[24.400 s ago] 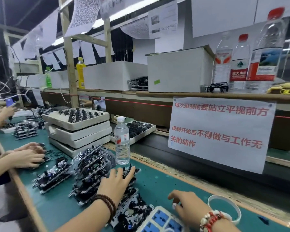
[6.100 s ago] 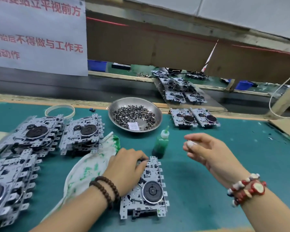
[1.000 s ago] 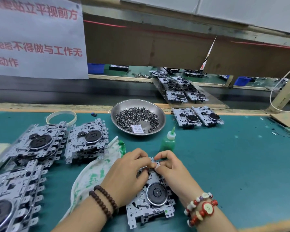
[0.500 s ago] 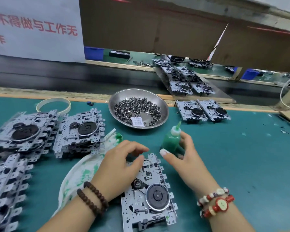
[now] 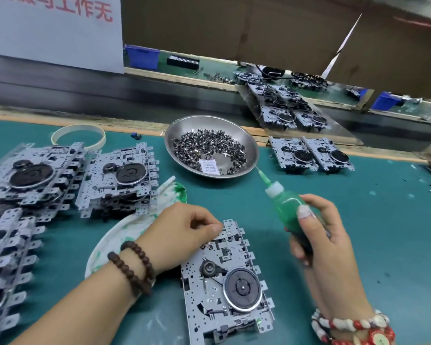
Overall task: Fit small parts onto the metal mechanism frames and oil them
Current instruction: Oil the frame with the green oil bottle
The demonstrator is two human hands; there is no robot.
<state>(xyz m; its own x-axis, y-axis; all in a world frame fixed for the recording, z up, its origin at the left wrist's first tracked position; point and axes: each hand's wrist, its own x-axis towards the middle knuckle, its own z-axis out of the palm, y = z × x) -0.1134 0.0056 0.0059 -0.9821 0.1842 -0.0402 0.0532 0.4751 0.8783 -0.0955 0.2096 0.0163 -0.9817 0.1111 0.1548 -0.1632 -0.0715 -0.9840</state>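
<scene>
Mid-cycle, by the look of it, on one metal mechanism frame [image 5: 228, 280] lying flat on the green mat [image 5: 383, 245], taken here as the landmark. Left hand [image 5: 182, 235] resting on the frame's far-left corner, fingers curled, fingertips pinched at the edge; whether holding a small part or only steadying, cannot tell. Right hand [image 5: 319, 235] just right of the frame, wrapped around the green oil bottle [image 5: 288, 207], nozzle pointing up and away, toward the steel bowl of small parts [image 5: 210, 148] beyond the frame. Oiling judged about to begin, not yet done. Left of the frame, a green-stained cloth [image 5: 125, 235], then stacks of frames [image 5: 67, 178], probably still awaiting work. Far right beyond the frame, two frames side by side [image 5: 311, 156], perhaps finished. Most of the batch apparently left.
</scene>
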